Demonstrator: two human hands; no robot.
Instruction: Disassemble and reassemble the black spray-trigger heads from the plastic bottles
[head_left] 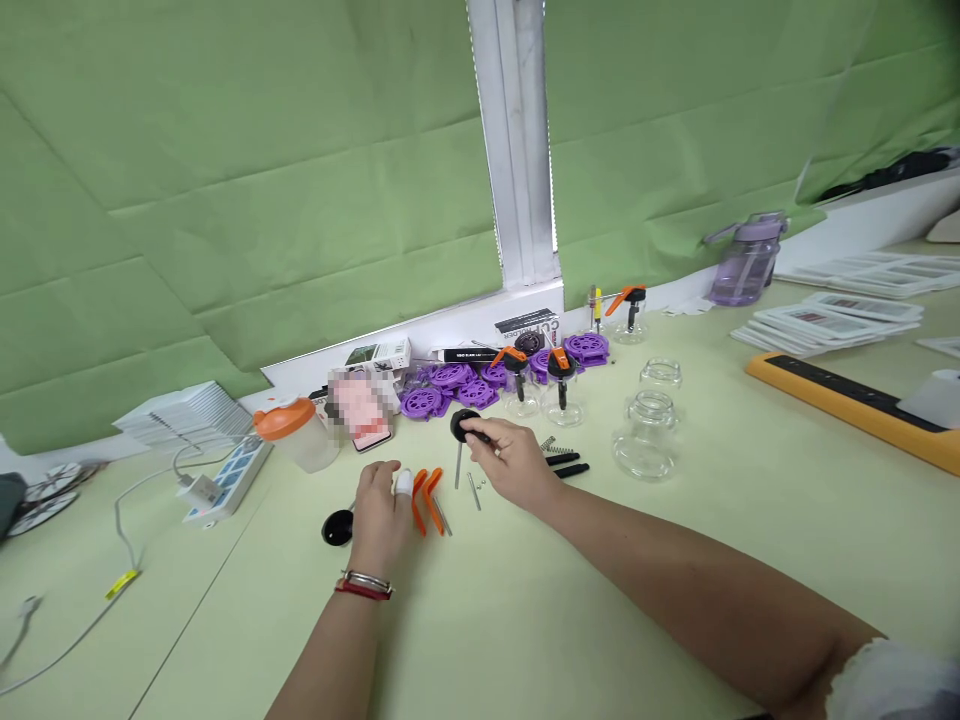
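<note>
My right hand (pixel 510 460) pinches a round black lid (pixel 463 425), and a thin metal rod (pixel 458 466) hangs below it. My left hand (pixel 381 512) is low over the table with fingers loosely curved and thumb apart, a white cover on one digit. Just left of it lies another black lid (pixel 337 527), partly hidden by the hand. Two orange levers (pixel 428 502) are right beside its thumb side. Small metal pins (pixel 474 491) lie between my hands. Black grinder stems (pixel 572 470) and springs (pixel 551 445) lie behind my right wrist.
Glass jars (pixel 645 450) stand at right; jars with black-and-orange tops (pixel 562 390) stand at the back near purple reels (pixel 450 376). An orange-lidded cup (pixel 300 435), phone (pixel 371 425) and power strip (pixel 232 480) are at left. A purple bottle (pixel 748 260) stands at the far right.
</note>
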